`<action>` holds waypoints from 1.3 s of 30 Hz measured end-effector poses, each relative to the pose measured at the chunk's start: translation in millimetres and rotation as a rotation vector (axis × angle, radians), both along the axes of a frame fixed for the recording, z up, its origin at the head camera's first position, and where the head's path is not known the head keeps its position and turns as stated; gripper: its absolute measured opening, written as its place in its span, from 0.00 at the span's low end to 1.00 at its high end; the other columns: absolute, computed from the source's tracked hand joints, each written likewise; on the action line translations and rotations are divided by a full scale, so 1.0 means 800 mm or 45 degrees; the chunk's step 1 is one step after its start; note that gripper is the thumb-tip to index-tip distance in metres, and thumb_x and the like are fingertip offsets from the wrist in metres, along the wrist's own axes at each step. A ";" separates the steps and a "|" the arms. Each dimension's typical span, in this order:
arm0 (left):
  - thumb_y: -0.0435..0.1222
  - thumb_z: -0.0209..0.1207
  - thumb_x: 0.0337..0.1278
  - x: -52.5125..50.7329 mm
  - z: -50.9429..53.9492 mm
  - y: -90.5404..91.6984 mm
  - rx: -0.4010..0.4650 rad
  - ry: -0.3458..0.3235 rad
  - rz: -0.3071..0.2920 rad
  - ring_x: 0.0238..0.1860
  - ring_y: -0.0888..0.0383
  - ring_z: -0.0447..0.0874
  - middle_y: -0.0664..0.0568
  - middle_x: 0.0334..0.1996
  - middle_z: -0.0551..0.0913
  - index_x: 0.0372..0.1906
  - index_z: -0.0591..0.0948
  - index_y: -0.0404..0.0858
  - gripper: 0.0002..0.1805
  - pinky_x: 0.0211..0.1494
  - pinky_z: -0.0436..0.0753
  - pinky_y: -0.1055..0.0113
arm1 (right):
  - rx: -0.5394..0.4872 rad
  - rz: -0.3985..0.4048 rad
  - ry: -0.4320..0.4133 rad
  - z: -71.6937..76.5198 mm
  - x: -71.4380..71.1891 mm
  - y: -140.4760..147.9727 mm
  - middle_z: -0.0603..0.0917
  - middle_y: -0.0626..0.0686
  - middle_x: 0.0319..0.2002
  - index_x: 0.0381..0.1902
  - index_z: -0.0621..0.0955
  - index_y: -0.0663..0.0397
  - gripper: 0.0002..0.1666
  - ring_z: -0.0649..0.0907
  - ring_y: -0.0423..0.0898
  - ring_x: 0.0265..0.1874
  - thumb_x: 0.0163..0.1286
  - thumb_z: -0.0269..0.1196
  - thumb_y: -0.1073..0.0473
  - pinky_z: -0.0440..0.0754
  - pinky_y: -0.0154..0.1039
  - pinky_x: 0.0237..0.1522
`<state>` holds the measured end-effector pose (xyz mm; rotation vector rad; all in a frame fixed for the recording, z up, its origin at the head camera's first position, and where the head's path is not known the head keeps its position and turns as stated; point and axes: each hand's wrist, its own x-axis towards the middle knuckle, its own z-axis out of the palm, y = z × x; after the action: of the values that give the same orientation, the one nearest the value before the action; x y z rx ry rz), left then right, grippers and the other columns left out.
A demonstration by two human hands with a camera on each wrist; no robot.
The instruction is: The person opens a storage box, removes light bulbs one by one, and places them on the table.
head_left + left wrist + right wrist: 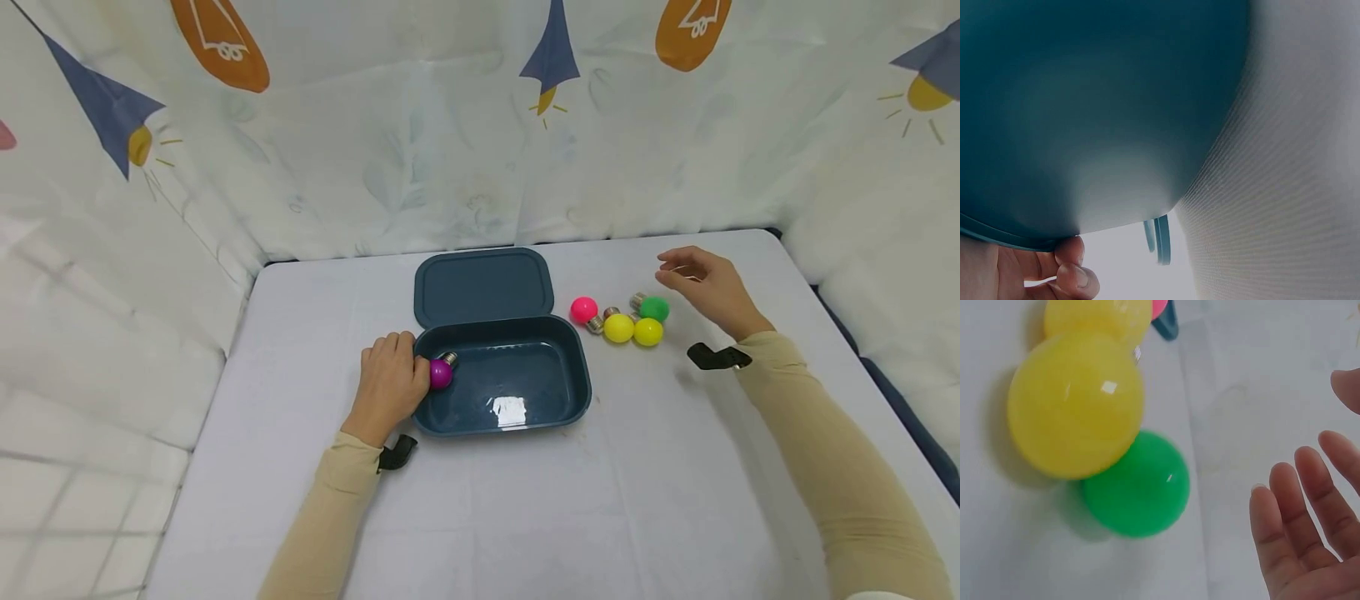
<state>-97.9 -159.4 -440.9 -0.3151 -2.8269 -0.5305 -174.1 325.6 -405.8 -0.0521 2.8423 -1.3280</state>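
Note:
A dark blue plastic box (504, 427) stands uncovered in the middle of the table. My left hand (387, 387) grips its left rim, fingers curled over the edge; the left wrist view has the fingertips (1079, 278) under the rim. Just beside that thumb, at the inner left end of the box, is a purple light bulb (440, 374); whether the thumb touches it I cannot tell. My right hand (705, 283) hovers with nothing in it, fingers loosely bent, right of a green bulb (655, 309), two yellow bulbs (618, 328) and a pink bulb (583, 310).
Behind the box lies its flat dark blue lid (483, 287), close against the back rim. A white cloth covers the table (525, 517). Printed white curtains (450, 150) hang behind it and at the sides.

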 end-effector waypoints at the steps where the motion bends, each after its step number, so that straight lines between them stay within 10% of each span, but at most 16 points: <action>1: 0.35 0.49 0.62 0.000 0.000 0.000 0.001 -0.002 0.001 0.30 0.44 0.69 0.43 0.26 0.72 0.31 0.72 0.33 0.08 0.39 0.67 0.52 | -0.009 0.009 0.015 0.003 0.000 -0.004 0.81 0.31 0.46 0.65 0.79 0.42 0.28 0.80 0.30 0.47 0.72 0.63 0.38 0.75 0.25 0.48; 18: 0.35 0.50 0.62 0.001 -0.003 -0.002 0.012 -0.004 0.009 0.30 0.45 0.69 0.43 0.26 0.71 0.32 0.72 0.34 0.08 0.39 0.66 0.53 | -0.172 0.255 0.173 0.043 0.008 -0.115 0.87 0.52 0.50 0.58 0.83 0.51 0.18 0.84 0.34 0.45 0.73 0.65 0.54 0.80 0.22 0.50; 39: 0.36 0.49 0.62 -0.001 -0.003 -0.001 0.004 -0.041 0.006 0.32 0.44 0.70 0.43 0.27 0.73 0.33 0.73 0.33 0.08 0.41 0.66 0.53 | -0.439 0.615 0.097 0.016 0.020 -0.231 0.86 0.59 0.53 0.59 0.81 0.58 0.19 0.86 0.43 0.49 0.73 0.65 0.60 0.84 0.30 0.53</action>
<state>-98.4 -160.3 -443.3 -0.3015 -2.8568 -0.5436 -157.9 140.6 -393.0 -0.7467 2.3822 -1.6811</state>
